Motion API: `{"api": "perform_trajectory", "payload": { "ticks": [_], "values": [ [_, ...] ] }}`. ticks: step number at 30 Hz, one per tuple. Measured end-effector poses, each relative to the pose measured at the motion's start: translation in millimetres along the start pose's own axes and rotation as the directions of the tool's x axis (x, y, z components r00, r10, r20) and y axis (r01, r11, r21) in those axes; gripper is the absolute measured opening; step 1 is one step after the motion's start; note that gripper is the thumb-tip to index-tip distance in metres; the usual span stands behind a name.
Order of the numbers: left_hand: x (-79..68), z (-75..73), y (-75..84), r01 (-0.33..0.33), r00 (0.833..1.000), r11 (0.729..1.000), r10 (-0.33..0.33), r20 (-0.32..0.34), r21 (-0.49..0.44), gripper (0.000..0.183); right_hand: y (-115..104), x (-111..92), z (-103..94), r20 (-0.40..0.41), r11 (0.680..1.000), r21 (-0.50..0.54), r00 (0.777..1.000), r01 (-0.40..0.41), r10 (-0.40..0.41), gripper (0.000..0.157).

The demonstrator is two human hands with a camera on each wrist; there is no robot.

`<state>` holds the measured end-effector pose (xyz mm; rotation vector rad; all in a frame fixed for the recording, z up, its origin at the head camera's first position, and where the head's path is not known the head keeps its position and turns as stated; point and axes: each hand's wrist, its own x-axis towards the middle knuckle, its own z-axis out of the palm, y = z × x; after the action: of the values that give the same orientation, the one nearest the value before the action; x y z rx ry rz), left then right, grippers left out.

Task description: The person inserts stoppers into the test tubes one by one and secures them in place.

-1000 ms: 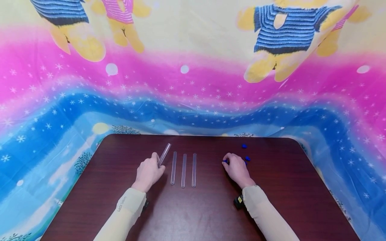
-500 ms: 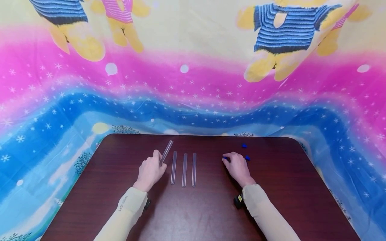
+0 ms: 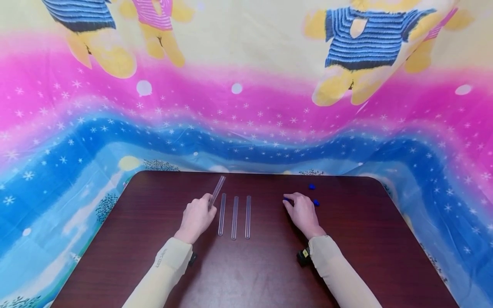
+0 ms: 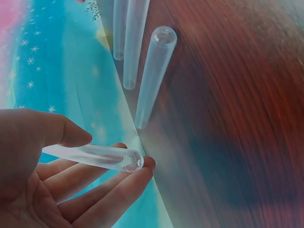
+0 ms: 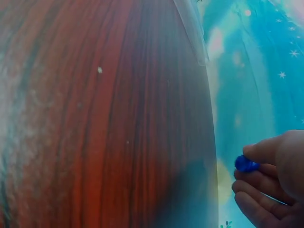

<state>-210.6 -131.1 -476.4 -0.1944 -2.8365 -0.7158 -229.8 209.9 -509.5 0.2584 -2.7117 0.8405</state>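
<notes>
Tube (image 4: 102,157) is gripped in the left hand (image 3: 195,217), thumb above, fingers beneath, tilted and apparently clear of the table (image 3: 250,273); its rounded end faces the wrist camera. The right hand (image 3: 303,214) pinches a blue piece (image 5: 246,164) between thumb and finger, well apart from the tube. Judgement: sound handling calls for a light, firm grip, the smooth wall being liable to roll, with the far end free of fingers. Three other tubes (image 3: 234,217) lie side by side between the hands; low movement there could knock them. Two more pieces (image 3: 316,202) lie near the right hand. Patterned cloth (image 3: 246,107) hangs behind.
</notes>
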Motion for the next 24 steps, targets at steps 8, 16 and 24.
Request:
{"api": "perform_trajectory", "payload": {
  "ticks": [8, 16, 24],
  "values": [
    [0.5, 2.9, 12.0, -0.035, 0.999, 0.998, 0.035, -0.002, -0.047, 0.021, -4, 2, -1.8, -0.032, 1.000, 0.012, 0.999, -0.001, 0.002, 0.031],
    [1.4, 8.4, 20.4, -0.093, 0.995, 0.991, 0.091, -0.027, -0.097, 0.021, -8, 8, -3.9, -0.065, 1.000, 0.015, 0.998, 0.023, -0.022, 0.027],
    [3.2, 10.2, 27.9, -0.130, 0.991, 0.983, 0.126, -0.040, -0.130, 0.019, -9, 11, -7.6, -0.090, 0.999, 0.025, 0.996, 0.027, -0.024, 0.028]
  ]
}}
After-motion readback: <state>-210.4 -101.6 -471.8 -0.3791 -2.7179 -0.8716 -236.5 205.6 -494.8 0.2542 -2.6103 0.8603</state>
